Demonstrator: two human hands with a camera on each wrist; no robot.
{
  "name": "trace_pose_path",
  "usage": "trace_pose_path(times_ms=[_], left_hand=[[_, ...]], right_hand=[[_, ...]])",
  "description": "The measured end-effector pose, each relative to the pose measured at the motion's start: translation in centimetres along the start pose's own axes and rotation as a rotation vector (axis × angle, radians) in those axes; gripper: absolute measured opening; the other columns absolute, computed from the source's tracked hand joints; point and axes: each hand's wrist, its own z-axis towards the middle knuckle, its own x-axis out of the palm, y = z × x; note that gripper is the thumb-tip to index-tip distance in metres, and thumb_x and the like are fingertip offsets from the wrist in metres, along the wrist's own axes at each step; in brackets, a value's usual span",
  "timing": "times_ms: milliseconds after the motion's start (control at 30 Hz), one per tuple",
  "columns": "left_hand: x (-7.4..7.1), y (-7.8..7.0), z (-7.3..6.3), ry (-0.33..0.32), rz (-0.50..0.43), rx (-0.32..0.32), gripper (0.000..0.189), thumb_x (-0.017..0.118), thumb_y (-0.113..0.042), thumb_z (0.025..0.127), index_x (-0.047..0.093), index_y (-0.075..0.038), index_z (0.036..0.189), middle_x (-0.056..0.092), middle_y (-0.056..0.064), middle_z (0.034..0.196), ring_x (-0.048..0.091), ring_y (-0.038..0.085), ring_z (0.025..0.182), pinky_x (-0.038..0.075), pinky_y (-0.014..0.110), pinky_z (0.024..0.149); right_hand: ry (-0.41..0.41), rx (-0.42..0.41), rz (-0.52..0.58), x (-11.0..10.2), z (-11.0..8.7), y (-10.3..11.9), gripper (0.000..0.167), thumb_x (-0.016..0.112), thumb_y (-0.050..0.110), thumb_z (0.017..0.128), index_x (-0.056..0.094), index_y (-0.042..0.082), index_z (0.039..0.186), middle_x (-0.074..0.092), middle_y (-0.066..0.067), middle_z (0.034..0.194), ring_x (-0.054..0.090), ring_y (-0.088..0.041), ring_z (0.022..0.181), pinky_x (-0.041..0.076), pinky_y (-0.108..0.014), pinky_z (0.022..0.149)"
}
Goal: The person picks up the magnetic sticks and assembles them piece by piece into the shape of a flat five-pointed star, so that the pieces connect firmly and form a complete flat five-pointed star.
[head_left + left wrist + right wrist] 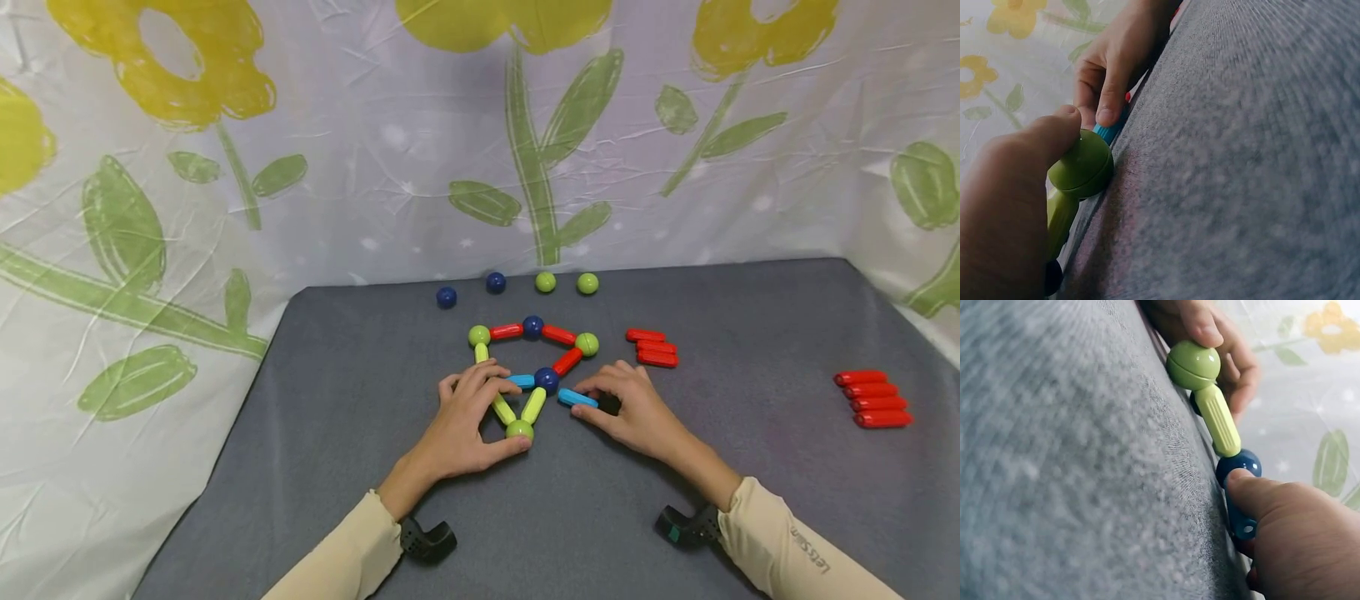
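Just below right of centre, the right hand (637,410) pinches a sky-blue rod (577,399) beside the navy ball (547,381); best, I'd judge, to aim its end squarely inward. The left hand (462,423) arches over, thumb touching a green ball (520,431); whether its fingers grip, I can't tell.

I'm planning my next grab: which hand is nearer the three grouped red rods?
Right. Your right hand, pinching a light blue rod, is just your side of the red rods; your left hand is farther left, thumb on a green ball.
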Motion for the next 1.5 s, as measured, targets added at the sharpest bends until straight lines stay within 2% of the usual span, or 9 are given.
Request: trace_pose_path(times_ms=[333, 700, 867, 1033, 1167, 1333, 1400, 1500], left_hand=[[0.0, 0.0, -0.1, 0.011, -0.020, 0.010, 0.066, 0.073, -0.058, 0.085, 0.053, -0.025, 0.139, 0.049, 0.003, 0.149, 0.031, 0.026, 0.152, 0.019, 0.058, 0.109], [-0.1, 0.0, -0.2, 0.016, -0.044, -0.006, 0.067, 0.073, -0.056, 0.086, 0.052, -0.025, 0.141, 0.048, 0.004, 0.151, 0.029, 0.027, 0.153, 0.018, 0.059, 0.110], [0.0, 0.1, -0.2, -0.007, -0.022, -0.015, 0.065, 0.072, -0.056, 0.086, 0.052, -0.025, 0.140, 0.048, 0.004, 0.151, 0.030, 0.026, 0.152, 0.020, 0.057, 0.108], [0.1, 0.0, 0.0, -0.015, -0.005, -0.041, 0.065, 0.072, -0.058, 0.086, 0.054, -0.025, 0.138, 0.049, 0.003, 0.150, 0.030, 0.025, 0.152, 0.020, 0.056, 0.107], [0.2, 0.1, 0.1, -0.019, -0.007, -0.073, 0.065, 0.072, -0.059, 0.086, 0.055, -0.023, 0.138, 0.049, 0.004, 0.150, 0.028, 0.025, 0.154, 0.019, 0.056, 0.107], [0.1, 0.2, 0.1, -0.016, -0.006, -0.128, 0.069, 0.069, -0.061, 0.087, 0.054, -0.021, 0.141, 0.045, 0.002, 0.155, 0.016, 0.027, 0.158, 0.015, 0.059, 0.110], [0.1, 0.2, 0.1, -0.014, 0.005, -0.142, 0.072, 0.067, -0.061, 0.088, 0.051, -0.022, 0.146, 0.041, 0.001, 0.159, 0.011, 0.029, 0.159, 0.013, 0.060, 0.111], [0.2, 0.3, 0.1, -0.014, 0.029, -0.150, 0.076, 0.064, -0.062, 0.089, 0.046, -0.022, 0.151, 0.036, 0.002, 0.163, 0.008, 0.033, 0.160, 0.012, 0.062, 0.111]], right_hand=[[-0.017, 0.069, 0.000, 0.3, 0.0, 0.3, 0.021, 0.083, 0.023, 0.086, 0.078, 0.022, 0.106, 0.060, 0.013, 0.082, 0.045, -0.007, 0.076, 0.029, -0.031, 0.075], [-0.073, 0.066, -0.002, 0.5, 0.0, 0.3, 0.025, 0.084, 0.019, 0.085, 0.078, 0.016, 0.109, 0.061, 0.007, 0.083, 0.047, -0.009, 0.075, 0.029, -0.030, 0.074], [-0.158, 0.060, 0.004, 0.0, 0.0, -0.2, 0.027, 0.083, 0.017, 0.084, 0.077, 0.011, 0.110, 0.067, -0.001, 0.090, 0.049, -0.013, 0.079, 0.028, -0.032, 0.076], [-0.302, 0.035, -0.091, -1.5, 0.3, -2.4, 0.027, 0.083, 0.012, 0.081, 0.077, 0.007, 0.106, 0.067, -0.010, 0.095, 0.046, -0.025, 0.089, 0.020, -0.042, 0.077], [-0.371, 0.110, -0.169, -2.9, 0.0, -4.4, 0.023, 0.077, 0.008, 0.082, 0.076, 0.004, 0.104, 0.064, -0.014, 0.096, 0.043, -0.033, 0.091, 0.018, -0.050, 0.078], [-0.382, 0.258, -0.184, -3.8, -0.4, -4.9, 0.020, 0.068, 0.004, 0.080, 0.075, 0.002, 0.099, 0.063, -0.015, 0.092, 0.042, -0.032, 0.086, 0.019, -0.052, 0.079], [-0.376, 0.282, -0.175, -3.8, -0.4, -4.8, 0.021, 0.067, 0.003, 0.079, 0.074, 0.002, 0.098, 0.063, -0.015, 0.092, 0.043, -0.030, 0.084, 0.019, -0.050, 0.078], [-0.368, 0.276, -0.173, -3.6, -0.3, -4.7, 0.018, 0.069, 0.003, 0.080, 0.073, 0.003, 0.098, 0.065, -0.014, 0.089, 0.043, -0.025, 0.081, 0.019, -0.045, 0.076]])
